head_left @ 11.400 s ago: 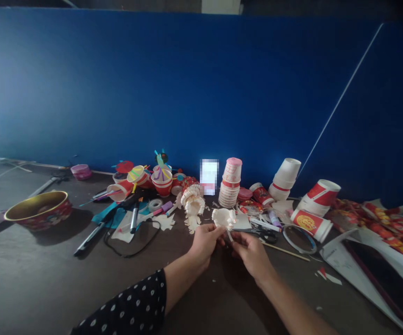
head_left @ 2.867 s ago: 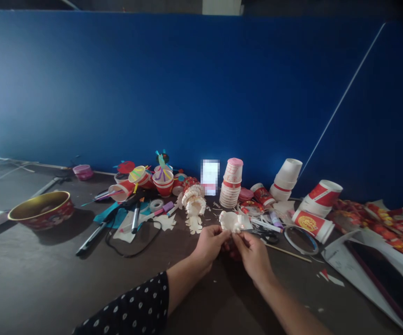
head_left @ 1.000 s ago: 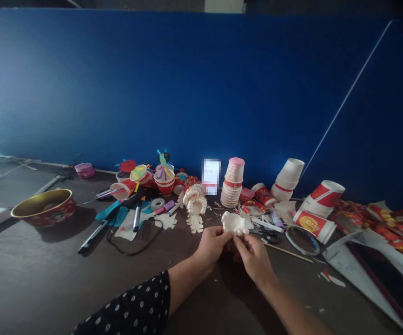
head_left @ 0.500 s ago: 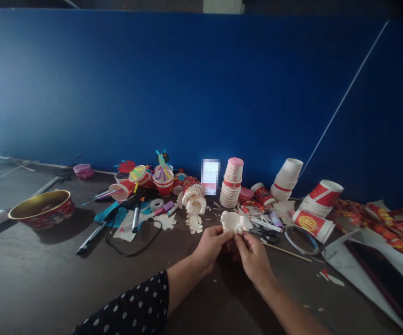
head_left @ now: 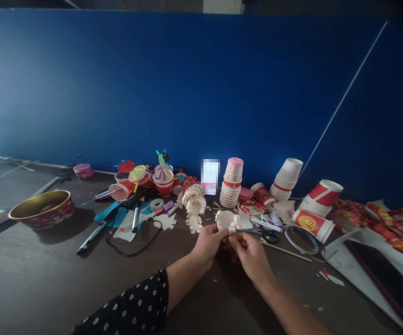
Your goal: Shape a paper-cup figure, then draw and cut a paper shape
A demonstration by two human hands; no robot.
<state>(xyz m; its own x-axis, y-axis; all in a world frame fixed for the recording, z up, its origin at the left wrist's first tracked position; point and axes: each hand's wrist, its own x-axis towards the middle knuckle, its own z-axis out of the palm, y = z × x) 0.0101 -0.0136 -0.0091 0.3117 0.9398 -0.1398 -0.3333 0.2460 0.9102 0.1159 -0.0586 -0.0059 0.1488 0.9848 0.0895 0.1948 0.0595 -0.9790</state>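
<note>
A paper cup (head_left: 226, 217) with its wall cut into curled white strips is held just above the dark table, its pale inside facing up. My left hand (head_left: 208, 244) is closed on its near left side, thumb along the edge. On the near right, my right hand (head_left: 252, 253) pinches at the curled strips with thumb and fingertips. Red shows below the hands, mostly hidden by the fingers. Just behind and to the left lies a similar cut cup (head_left: 194, 204) with curled white strips. Black-handled scissors (head_left: 271, 237) lie beyond my right hand.
Stacked paper cups (head_left: 230, 190) stand behind the hands. A tape roll (head_left: 300, 239), a wooden stick (head_left: 288, 251) and a dark phone (head_left: 386, 279) are at right. Markers (head_left: 136, 218), decorated cups (head_left: 164, 179) and a gold-lined bowl (head_left: 44, 211) occupy the left. A blue partition (head_left: 187, 93) stands behind.
The held cup has shifted slightly left and turned a little. My right fingertips have moved slightly left along with it, and the left hand stays almost in place.
</note>
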